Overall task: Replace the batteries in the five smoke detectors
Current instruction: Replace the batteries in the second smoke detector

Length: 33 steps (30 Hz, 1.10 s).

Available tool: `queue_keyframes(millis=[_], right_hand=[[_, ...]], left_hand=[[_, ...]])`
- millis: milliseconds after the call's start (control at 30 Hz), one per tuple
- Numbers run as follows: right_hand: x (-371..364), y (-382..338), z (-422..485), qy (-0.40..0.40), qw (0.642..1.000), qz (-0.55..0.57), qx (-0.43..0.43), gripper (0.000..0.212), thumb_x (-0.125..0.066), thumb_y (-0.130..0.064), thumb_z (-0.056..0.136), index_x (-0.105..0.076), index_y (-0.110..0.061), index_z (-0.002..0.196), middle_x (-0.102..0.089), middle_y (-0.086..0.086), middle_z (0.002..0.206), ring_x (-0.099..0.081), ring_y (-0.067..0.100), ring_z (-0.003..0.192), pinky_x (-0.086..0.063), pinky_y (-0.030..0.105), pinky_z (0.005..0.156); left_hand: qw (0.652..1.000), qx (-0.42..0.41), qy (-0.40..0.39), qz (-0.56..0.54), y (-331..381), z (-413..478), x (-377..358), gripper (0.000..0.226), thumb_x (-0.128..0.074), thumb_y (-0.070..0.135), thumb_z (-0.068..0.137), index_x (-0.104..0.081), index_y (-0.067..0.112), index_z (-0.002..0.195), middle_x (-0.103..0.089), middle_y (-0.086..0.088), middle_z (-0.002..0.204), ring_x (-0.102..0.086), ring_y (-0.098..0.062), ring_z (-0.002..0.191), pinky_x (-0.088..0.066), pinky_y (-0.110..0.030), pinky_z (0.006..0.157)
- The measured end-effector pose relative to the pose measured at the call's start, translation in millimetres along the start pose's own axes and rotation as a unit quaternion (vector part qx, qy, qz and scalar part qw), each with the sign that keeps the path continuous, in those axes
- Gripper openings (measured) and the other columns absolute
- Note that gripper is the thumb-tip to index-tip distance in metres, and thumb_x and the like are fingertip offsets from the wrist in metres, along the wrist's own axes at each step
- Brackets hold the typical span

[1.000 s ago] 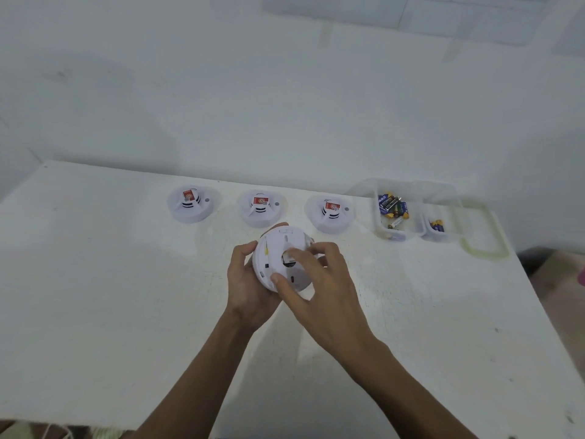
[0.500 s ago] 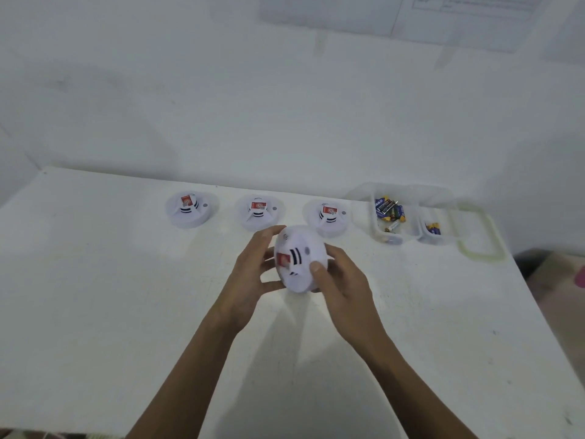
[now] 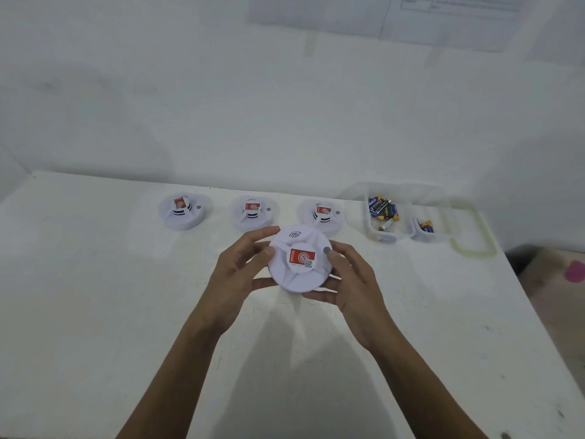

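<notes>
I hold a round white smoke detector (image 3: 299, 277) above the middle of the white table (image 3: 95, 296), its front with the red label facing me. My left hand (image 3: 235, 274) grips its left rim and my right hand (image 3: 351, 280) grips its right rim. Three more white smoke detectors stand face up in a row behind it: a left detector (image 3: 183, 212), a middle detector (image 3: 253, 213) and a right detector (image 3: 321, 217), which the held one partly hides. A clear container (image 3: 381, 237) at the back right holds several batteries (image 3: 383, 210).
A smaller clear compartment (image 3: 425, 237) with a few batteries sits right of the container, and its pale green-rimmed lid (image 3: 474, 251) lies beside it. The wall rises right behind the table. The table's right edge drops to a floor with a pink object (image 3: 574, 270).
Both hands turned the detector over: a second ago its back faced me, now its labelled front does. It also tilted to sit flatter between the hands.
</notes>
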State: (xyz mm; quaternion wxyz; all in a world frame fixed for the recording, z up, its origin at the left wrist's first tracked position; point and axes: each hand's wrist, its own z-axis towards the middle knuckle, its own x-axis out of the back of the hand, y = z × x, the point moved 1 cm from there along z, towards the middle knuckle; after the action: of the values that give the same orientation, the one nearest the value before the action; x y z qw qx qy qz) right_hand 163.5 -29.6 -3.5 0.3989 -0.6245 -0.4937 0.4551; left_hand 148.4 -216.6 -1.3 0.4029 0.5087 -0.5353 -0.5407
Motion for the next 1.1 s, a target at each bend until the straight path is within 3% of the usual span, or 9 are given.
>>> queue_keyframes(millis=[300,400,533,733,1100], right_hand=[[-1,2,1,0.000,0.999,-0.050,0.015,0.020,-0.055,-0.025,0.094,-0.059,-0.027,0.114,-0.067,-0.005,0.109,-0.070,0.021,0.094,-0.060,0.036,0.072],[-1,3,2,0.009,0.998,-0.053,0.015,0.020,-0.056,-0.025,0.093,-0.059,-0.028,0.113,-0.067,-0.002,0.112,-0.070,0.023,0.096,-0.060,0.038,0.074],[1,4,1,0.016,0.998,-0.061,0.012,0.024,-0.056,-0.025,0.093,-0.059,-0.023,0.117,-0.067,0.002,0.115,-0.069,0.024,0.098,-0.059,0.045,0.078],[1,5,0,0.010,0.998,-0.062,0.019,0.020,-0.056,-0.024,0.094,-0.059,-0.026,0.114,-0.067,-0.003,0.113,-0.070,0.021,0.096,-0.060,0.039,0.074],[1,5,-1,0.001,0.998,-0.056,0.019,0.020,-0.055,-0.023,0.095,-0.060,-0.023,0.114,-0.070,0.001,0.108,-0.071,0.022,0.092,-0.060,0.042,0.073]], left_hand=[[1.000,-0.001,0.000,0.002,-4,1,1,0.040,-0.058,0.036,0.083,-0.059,0.030,0.123,-0.068,0.008,0.115,-0.063,-0.020,0.111,-0.056,-0.044,0.085],[1.000,0.003,-0.003,-0.008,-5,1,0,0.035,-0.063,0.031,0.088,-0.060,0.029,0.123,-0.067,0.000,0.116,-0.063,-0.022,0.110,-0.056,-0.045,0.086],[1.000,0.005,-0.003,-0.010,-8,1,0,0.032,-0.060,0.016,0.091,-0.061,0.032,0.119,-0.069,0.004,0.112,-0.065,-0.020,0.105,-0.057,-0.044,0.084],[1.000,0.009,0.001,-0.005,-10,2,-1,0.033,-0.060,0.014,0.091,-0.059,0.033,0.118,-0.069,0.009,0.110,-0.066,-0.018,0.104,-0.058,-0.035,0.080],[1.000,0.012,0.000,-0.009,-12,1,0,0.035,-0.057,0.013,0.092,-0.058,0.031,0.122,-0.068,0.006,0.113,-0.066,-0.019,0.105,-0.058,-0.037,0.080]])
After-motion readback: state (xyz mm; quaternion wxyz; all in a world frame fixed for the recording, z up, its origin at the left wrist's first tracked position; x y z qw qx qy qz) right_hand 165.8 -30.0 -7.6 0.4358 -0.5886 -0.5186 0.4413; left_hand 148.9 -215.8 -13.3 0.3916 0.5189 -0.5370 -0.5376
